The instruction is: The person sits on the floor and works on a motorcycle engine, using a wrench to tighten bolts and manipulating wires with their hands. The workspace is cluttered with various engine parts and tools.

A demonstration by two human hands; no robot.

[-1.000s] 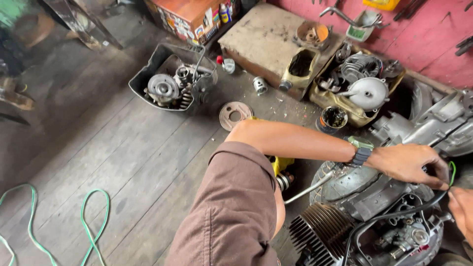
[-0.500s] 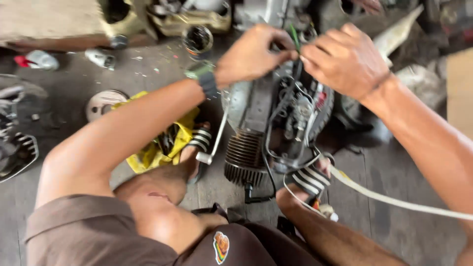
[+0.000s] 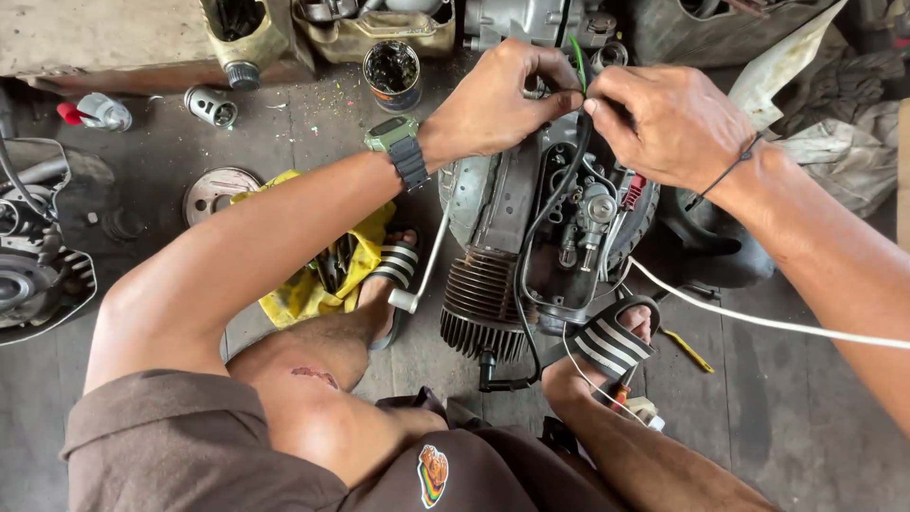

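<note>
A small engine (image 3: 531, 237) with a finned cylinder lies on the floor between my feet. My left hand (image 3: 498, 100), with a green watch (image 3: 400, 147) on its wrist, pinches a thin green wire (image 3: 575, 52) at the engine's top end. My right hand (image 3: 668, 123) meets it there, fingers closed on the black cable (image 3: 555, 204) that runs down over the engine. Both hands touch at the fingertips above the carburettor (image 3: 592, 213).
A yellow cloth with tools (image 3: 318, 270) lies by my left foot. A dirty tin can (image 3: 392, 74), a round metal disc (image 3: 216, 194), a small cylinder (image 3: 210, 104) and a tray of engine parts (image 3: 33, 275) stand on the floor. A white cord (image 3: 768, 322) runs rightwards.
The view swung from the left side of the floor to straight over the engine. Both hands stayed at the engine's top and now pinch the wires closer together.
</note>
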